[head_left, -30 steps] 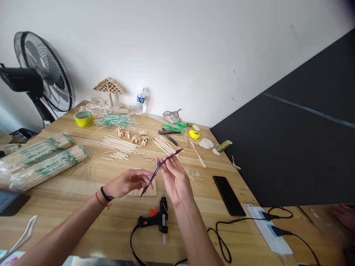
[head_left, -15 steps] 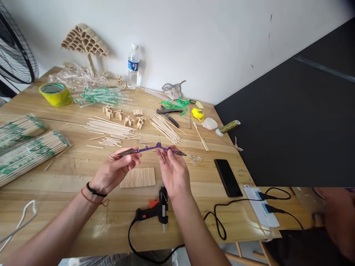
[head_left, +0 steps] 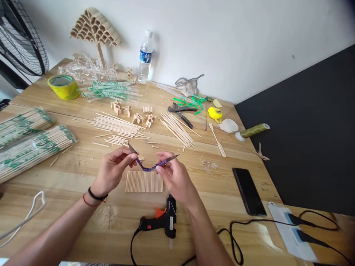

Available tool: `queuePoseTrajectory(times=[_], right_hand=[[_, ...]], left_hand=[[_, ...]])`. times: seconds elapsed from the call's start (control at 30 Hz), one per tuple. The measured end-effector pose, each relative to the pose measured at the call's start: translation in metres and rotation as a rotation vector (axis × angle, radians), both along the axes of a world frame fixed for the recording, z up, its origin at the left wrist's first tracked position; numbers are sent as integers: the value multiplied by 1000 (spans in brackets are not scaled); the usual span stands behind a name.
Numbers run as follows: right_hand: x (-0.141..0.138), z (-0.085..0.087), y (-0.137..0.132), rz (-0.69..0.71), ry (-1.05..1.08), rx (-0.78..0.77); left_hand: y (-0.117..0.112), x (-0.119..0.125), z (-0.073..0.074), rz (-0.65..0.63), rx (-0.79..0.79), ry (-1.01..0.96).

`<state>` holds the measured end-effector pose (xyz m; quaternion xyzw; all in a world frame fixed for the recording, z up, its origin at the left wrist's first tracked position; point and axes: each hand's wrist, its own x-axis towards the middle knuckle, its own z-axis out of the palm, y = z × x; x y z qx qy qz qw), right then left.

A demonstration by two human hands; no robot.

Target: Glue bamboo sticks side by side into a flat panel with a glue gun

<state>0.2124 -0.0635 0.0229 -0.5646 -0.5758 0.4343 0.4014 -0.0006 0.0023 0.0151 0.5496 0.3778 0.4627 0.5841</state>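
Observation:
Purple thread snips (head_left: 149,170) with two dark pointed blades are spread wide apart in a shallow V between my hands. My left hand (head_left: 118,166) pinches the left arm of the snips, its blade pointing up and left. The other arm is in the fingers of my right hand (head_left: 172,173), its blade pointing up and right. Just below the snips lies a flat panel of sticks laid side by side (head_left: 144,181). A black glue gun (head_left: 163,218) with an orange trigger lies on the table below the panel, near my right wrist.
Loose sticks (head_left: 119,123), small stick pieces, pliers (head_left: 183,112) and a yellow tape measure (head_left: 215,113) lie beyond my hands. Packed sticks (head_left: 36,151) are at left, a phone (head_left: 249,191) and power strip (head_left: 291,231) at right. A bottle (head_left: 145,59) stands by the wall.
The snips have gone from a nearly straight line with a raised middle to a V with its middle low. Both hands have turned, tilting the blade tips upward. The view has shifted.

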Motion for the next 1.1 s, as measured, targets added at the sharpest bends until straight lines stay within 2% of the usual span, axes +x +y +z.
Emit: queuePoseTrajectory(times=[0.13,0.23,0.43,0.63,0.83,1.1], right_hand=[[-4,3,-2,71,-206,68],[-6,9,-9,140,-273,75],[1,20,-23,219,-219,81],[0,15,-20,202,-289,150],[-9,12,-20,239,-368,185],[-15,16,-19,222,-399,207]], left_hand=[[-8,2,1,-50,228,251],[-15,5,5,-90,341,376],[-17,5,11,-131,335,330],[-25,8,10,-206,533,457],[-29,11,10,-196,655,515],[-29,12,10,-164,696,525]])
